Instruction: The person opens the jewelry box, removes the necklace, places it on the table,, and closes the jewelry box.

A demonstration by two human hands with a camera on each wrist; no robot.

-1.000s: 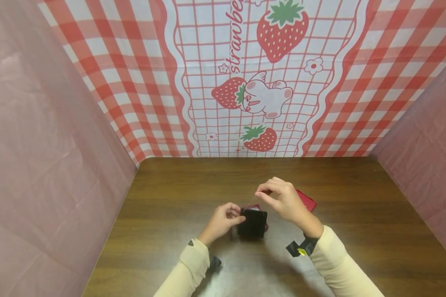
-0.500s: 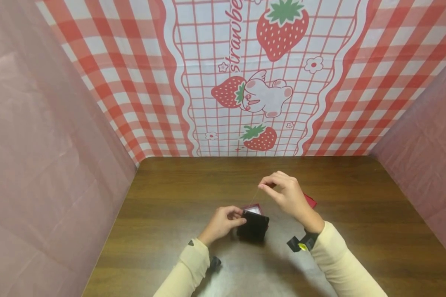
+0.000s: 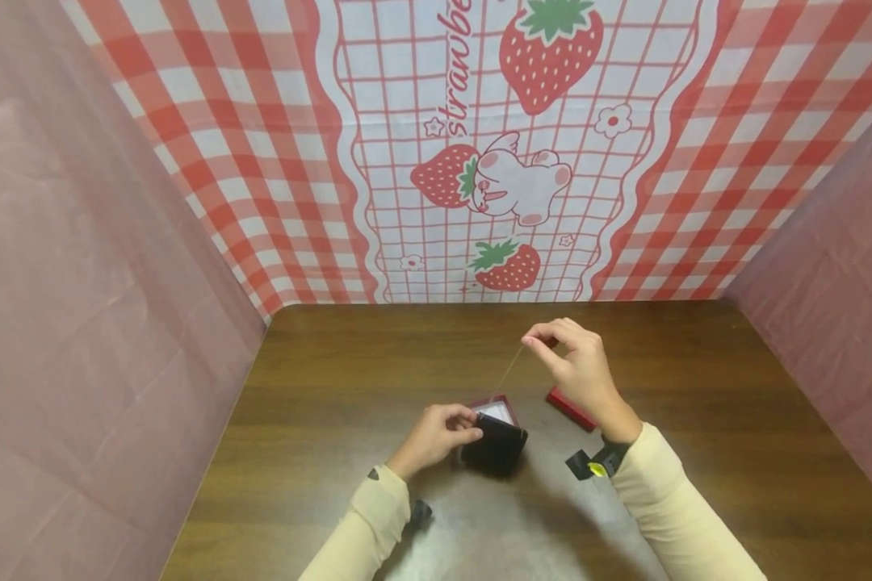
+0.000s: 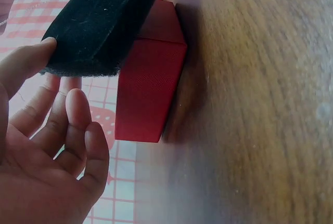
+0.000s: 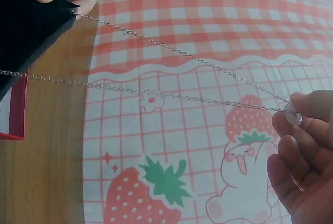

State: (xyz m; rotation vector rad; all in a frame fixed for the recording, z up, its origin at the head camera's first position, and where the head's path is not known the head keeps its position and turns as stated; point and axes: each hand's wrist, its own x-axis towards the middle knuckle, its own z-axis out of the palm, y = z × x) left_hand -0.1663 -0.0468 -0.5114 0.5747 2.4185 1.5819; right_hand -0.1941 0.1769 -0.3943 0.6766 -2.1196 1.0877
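The fingers of the right hand (image 5: 307,167) pinch the chain (image 5: 187,97) beside a small pale disc (image 5: 294,117), thumb against forefinger. Two strands run almost straight from that pinch to the black pad (image 4: 99,26): one meets the corner by the left hand (image 4: 57,146), the other crosses the pad's edge. The left hand grasps this corner, its thumb on the upper face and fingers below.

Compared with a second ago, the right hand is higher and farther from the pad, and the pad leans more, baring the white inside of the red box (image 4: 151,83). This suggests the chain is being drawn out while the pad serves as its anchor; it seems attached there.

The box sits just beyond the pad on the table (image 3: 298,452). A red lid-like piece (image 3: 572,409) lies to its right, partly behind the right wrist. A strawberry-print cloth (image 3: 647,258) hangs behind.
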